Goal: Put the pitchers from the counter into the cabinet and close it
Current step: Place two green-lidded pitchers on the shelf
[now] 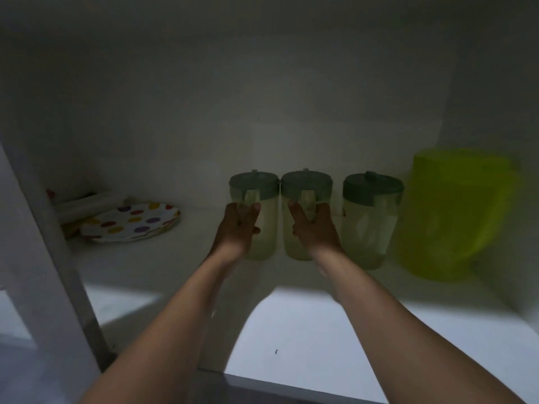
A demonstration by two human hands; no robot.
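2 hands, left hand and right hand, fingers grasping 2 pitchers, no legible labels

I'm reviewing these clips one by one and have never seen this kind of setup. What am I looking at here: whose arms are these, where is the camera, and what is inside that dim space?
There is no machine here. One wide-angle camera sits on a person's head and looks forward and down, so the two bare arms reaching in are that person's own.

The dim space is the inside of a cabinet. The left hand has its grip on the handle of the left pitcher, and the right hand on the middle pitcher. Both pitchers are pale with grey-green lids and stand close beside each other. A third pitcher of the same kind stands alone to their right, untouched.

Further right is a blurred yellow-green container. At the left lies a polka-dot plate. The bright patch below is a surface outside the cabinet.
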